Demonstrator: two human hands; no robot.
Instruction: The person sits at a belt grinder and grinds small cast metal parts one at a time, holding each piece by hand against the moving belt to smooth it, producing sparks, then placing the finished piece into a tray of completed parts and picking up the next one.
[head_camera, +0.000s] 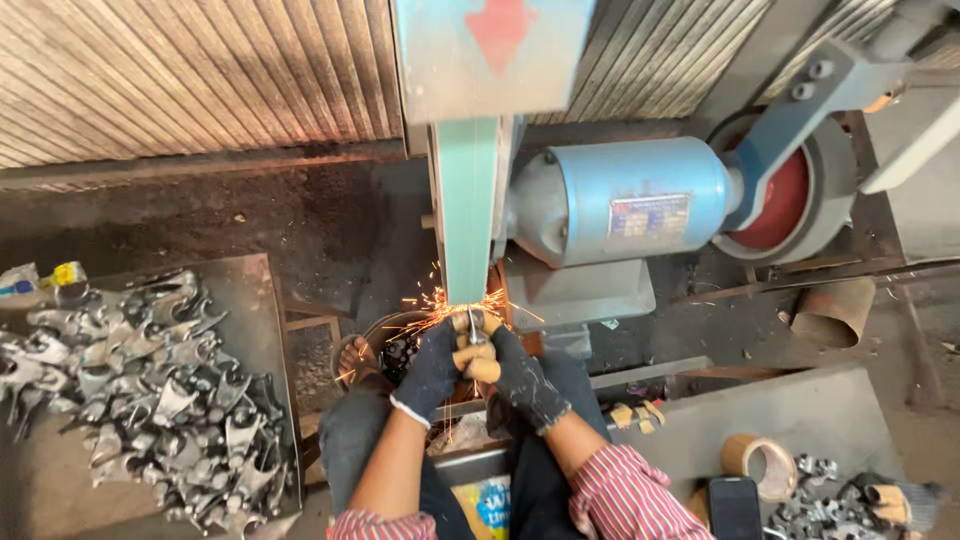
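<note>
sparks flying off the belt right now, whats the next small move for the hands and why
Probably ease the small metal part along the green grinding belt to bring up a fresh edge. Both gloved hands, left and right, pinch it against the belt's lower end, and sparks spray from that one spot, so that spot seems to be already ground.

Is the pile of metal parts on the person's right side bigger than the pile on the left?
No, the left pile covers most of its tray, while the right pile is small.
</note>
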